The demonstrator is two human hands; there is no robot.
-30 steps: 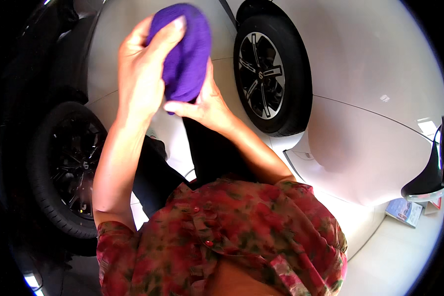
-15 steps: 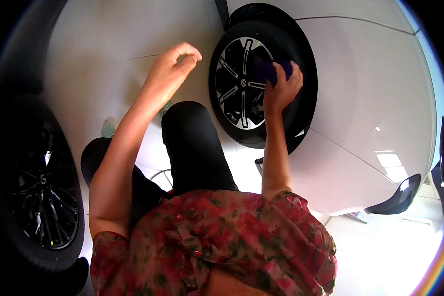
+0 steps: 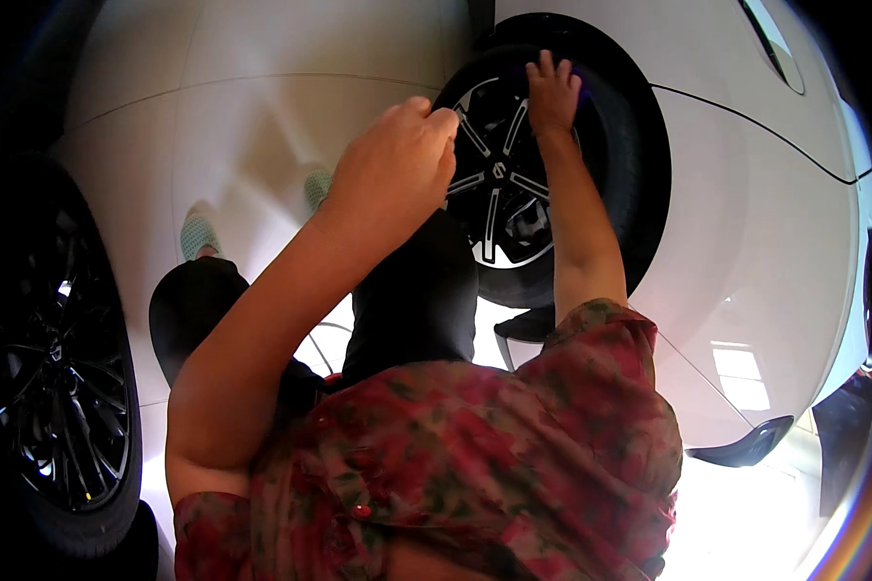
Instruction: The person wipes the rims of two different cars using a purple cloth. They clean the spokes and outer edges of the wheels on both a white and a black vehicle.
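My right hand [image 3: 554, 95] reaches to the upper part of a car wheel, its fingers spread over a dark purple cloth [image 3: 583, 83] that is mostly hidden beneath it. The cloth lies where the rim meets the black tyre [image 3: 615, 169]. Below the hand shows the alloy rim [image 3: 491, 221], with black and silver spokes. My left hand [image 3: 397, 160] is closed, fingers curled in, held in front of the wheel's left edge. Nothing shows in it, and its palm is turned out of sight.
The white car body [image 3: 746, 223] curves along the right, with a dark mirror-like part [image 3: 743, 443] low down. At the far left stands another wheel [image 3: 68, 387] with black spokes. Pale floor tiles [image 3: 252, 48] lie between, and my knees [image 3: 417, 300] are bent close to the wheel.
My right hand has moved up along the rim with the purple cloth. My left hand has come right and down, nearer the wheel. The whole view has shifted slightly.
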